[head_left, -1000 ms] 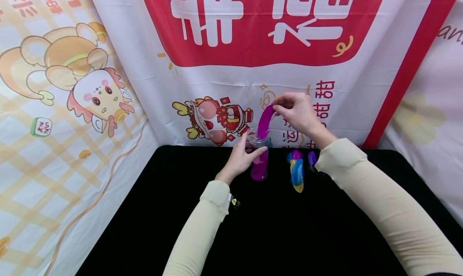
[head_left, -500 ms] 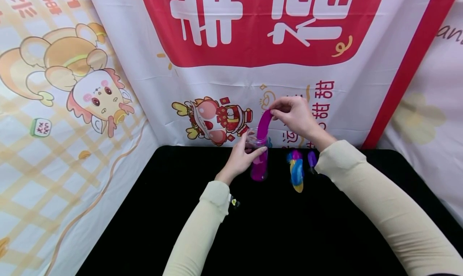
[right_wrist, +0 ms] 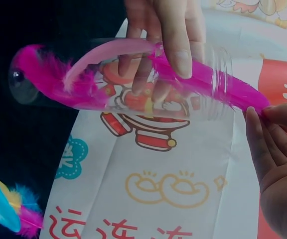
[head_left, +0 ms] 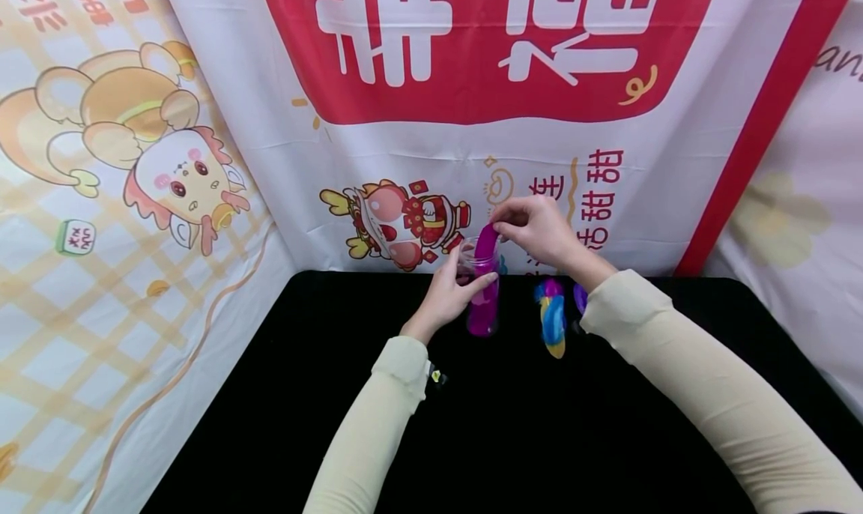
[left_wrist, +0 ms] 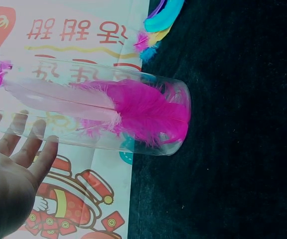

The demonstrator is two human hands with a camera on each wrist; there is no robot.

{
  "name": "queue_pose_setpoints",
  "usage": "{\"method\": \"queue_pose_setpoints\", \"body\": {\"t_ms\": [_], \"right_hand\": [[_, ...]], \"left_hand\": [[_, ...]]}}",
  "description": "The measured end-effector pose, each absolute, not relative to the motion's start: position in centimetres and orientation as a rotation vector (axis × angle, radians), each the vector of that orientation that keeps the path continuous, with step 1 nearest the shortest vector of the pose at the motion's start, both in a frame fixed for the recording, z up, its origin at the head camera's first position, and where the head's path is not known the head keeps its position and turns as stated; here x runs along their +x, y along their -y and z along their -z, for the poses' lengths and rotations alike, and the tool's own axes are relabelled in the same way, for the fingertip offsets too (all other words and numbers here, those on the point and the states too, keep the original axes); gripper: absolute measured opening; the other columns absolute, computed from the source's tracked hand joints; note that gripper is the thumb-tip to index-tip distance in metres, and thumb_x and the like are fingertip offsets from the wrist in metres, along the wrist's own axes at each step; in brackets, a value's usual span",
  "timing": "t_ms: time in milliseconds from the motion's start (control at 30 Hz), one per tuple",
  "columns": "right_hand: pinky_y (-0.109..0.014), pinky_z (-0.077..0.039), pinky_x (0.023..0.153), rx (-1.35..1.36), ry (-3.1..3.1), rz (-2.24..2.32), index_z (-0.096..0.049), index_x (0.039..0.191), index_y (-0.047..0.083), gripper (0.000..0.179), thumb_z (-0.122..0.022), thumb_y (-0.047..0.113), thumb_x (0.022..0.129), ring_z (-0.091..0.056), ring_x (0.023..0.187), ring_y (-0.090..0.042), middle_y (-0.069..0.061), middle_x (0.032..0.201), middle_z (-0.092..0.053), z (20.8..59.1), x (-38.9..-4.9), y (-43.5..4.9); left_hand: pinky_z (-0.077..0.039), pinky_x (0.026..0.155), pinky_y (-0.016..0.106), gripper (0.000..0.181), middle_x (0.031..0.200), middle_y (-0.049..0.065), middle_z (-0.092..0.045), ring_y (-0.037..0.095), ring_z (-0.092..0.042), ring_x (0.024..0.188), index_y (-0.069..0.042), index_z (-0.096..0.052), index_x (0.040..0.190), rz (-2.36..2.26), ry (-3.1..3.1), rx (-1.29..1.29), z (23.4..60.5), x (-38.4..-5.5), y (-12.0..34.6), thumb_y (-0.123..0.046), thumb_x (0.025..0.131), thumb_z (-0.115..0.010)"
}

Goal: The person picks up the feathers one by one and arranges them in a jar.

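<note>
My left hand (head_left: 448, 289) grips a clear tall jar (head_left: 483, 323) near its top, the thumb on one side and the fingers on the other. Magenta feathers (left_wrist: 146, 112) fill the jar's bottom, with a pale pink feather (left_wrist: 59, 99) stretching above them. Between thumb and fingertips, my right hand (head_left: 536, 225) pinches the end of another magenta feather (right_wrist: 248, 94). In the right wrist view most of this feather lies inside the jar's mouth, and its pinched end sticks out past the rim.
On the black table (head_left: 506, 431), blue, yellow and magenta feathers (head_left: 553, 323) lie in a bunch right of the jar. A purple feather (head_left: 580, 298) shows beside my right sleeve. A printed cloth (head_left: 391, 147) hangs behind the table's far edge.
My right hand has moved down and left toward the jar, and the magenta feather it pinches has slid deeper inside. My left hand and the jar stay in place.
</note>
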State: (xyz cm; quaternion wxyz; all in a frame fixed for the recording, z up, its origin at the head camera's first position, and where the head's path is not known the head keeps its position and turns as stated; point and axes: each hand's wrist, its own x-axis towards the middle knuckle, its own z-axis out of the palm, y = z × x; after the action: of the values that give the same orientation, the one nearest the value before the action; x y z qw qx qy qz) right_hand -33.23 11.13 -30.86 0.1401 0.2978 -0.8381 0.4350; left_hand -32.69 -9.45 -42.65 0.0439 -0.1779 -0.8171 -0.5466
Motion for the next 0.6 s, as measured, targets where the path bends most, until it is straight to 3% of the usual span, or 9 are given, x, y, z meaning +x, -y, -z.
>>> {"method": "queue_pose_setpoints", "body": {"t_ms": [233, 500, 600], "right_hand": [[-0.033, -0.061, 0.073, 0.899, 2.462, -1.263, -0.077, 0.098, 0.003, 0.008, -0.072, 0.001, 0.094, -0.074, 0.082, -0.022, -0.010, 0.093, -0.076, 31.3, -33.2, -10.7], [-0.026, -0.058, 0.066, 0.954, 2.513, -1.310, -0.077, 0.099, 0.001, 0.008, -0.071, 0.000, 0.095, -0.073, 0.078, -0.030, -0.014, 0.092, -0.076, 31.9, -33.2, -10.5], [-0.028, -0.059, 0.066, 0.953, 2.534, -1.288, -0.077, 0.099, 0.002, 0.008, -0.071, 0.001, 0.095, -0.073, 0.077, -0.026, -0.012, 0.092, -0.076, 32.0, -33.2, -10.4]], "left_hand": [[-0.051, 0.104, 0.040, 0.082, 0.139, 0.002, -0.059, 0.016, -0.057, 0.127, -0.025, -0.031, 0.159, 1.655, 2.496, -0.543, 42.5, -32.7, 9.4, -0.049, 0.093, -0.073], [-0.051, 0.104, 0.041, 0.082, 0.137, 0.004, -0.059, 0.018, -0.058, 0.126, -0.021, -0.032, 0.159, 1.649, 2.490, -0.543, 42.7, -32.8, 9.4, -0.048, 0.093, -0.074], [-0.052, 0.104, 0.042, 0.082, 0.138, 0.004, -0.058, 0.019, -0.058, 0.126, -0.023, -0.032, 0.158, 1.652, 2.489, -0.549, 42.8, -32.8, 9.5, -0.050, 0.093, -0.074]]}}
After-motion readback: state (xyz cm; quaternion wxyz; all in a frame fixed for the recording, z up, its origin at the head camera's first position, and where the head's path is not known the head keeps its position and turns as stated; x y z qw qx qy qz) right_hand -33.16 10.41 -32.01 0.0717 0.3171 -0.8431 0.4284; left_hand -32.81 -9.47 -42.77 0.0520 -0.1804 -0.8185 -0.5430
